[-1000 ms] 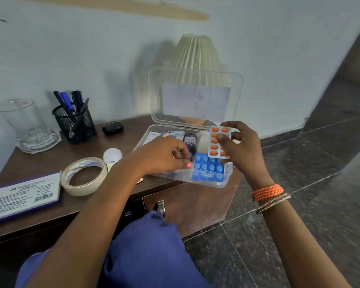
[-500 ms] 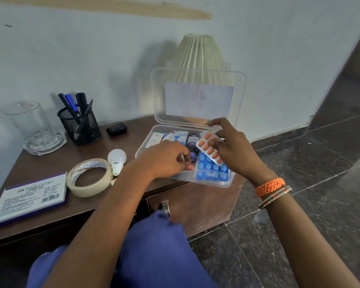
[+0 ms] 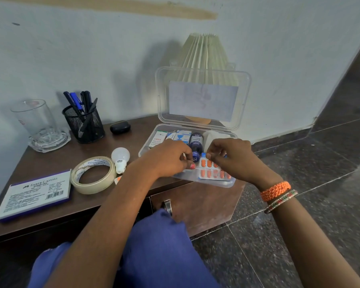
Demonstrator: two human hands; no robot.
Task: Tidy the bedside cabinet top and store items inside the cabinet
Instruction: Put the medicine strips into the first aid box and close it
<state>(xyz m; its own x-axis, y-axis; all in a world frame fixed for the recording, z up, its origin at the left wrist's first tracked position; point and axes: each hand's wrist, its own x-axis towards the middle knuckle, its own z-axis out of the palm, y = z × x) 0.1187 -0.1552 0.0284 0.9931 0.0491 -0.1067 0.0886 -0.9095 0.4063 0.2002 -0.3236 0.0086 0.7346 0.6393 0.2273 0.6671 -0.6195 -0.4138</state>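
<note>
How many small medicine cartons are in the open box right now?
3 visible, in a row along the box's back left edge: a green-and-white carton, a narrow one, and a blue-and-white carton beside the iodine bottle. Hands may hide others.
</note>
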